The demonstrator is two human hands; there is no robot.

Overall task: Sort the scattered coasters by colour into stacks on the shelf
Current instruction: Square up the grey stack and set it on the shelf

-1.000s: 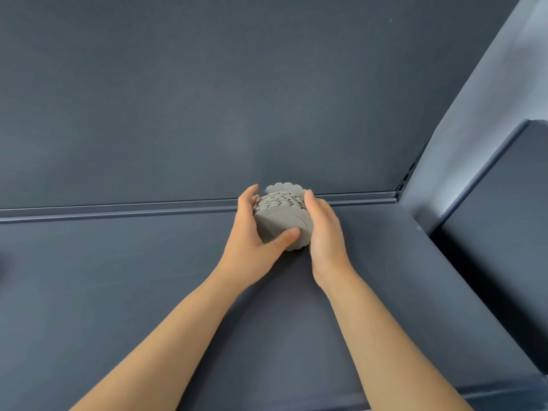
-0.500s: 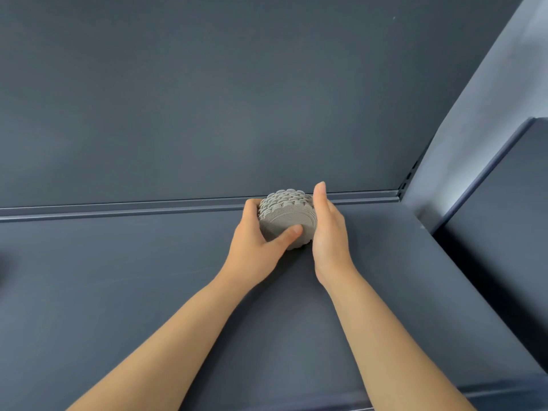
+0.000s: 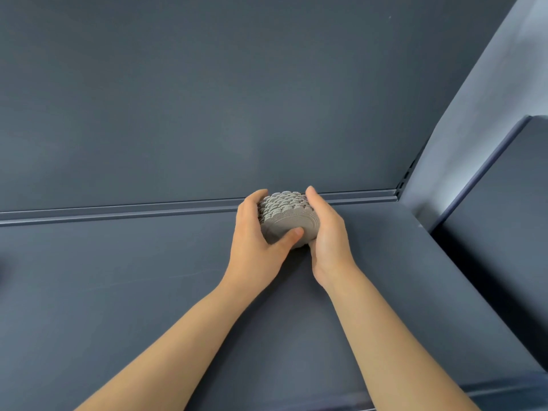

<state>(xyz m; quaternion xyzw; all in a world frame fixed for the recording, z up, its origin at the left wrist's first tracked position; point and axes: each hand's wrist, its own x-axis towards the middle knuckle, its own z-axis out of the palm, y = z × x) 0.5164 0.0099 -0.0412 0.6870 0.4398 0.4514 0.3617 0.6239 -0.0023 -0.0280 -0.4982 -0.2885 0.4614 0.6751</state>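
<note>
Item: stack of coasters, on the shelf, towards its rear and right of centre.
- Left of the stack: left hand, fingers round the far side, thumb across the near face.
- Right of the stack: right hand, pressed against its side.
- Directly behind the stack: raised rail along the shelf's rear edge; behind that, the back panel.
- Well to the right of the stack: slotted upright at the shelf's rear corner, then a neighbouring shelf beyond the shelf's right edge.
- In front of the stack: both forearms over the shelf.
</note>
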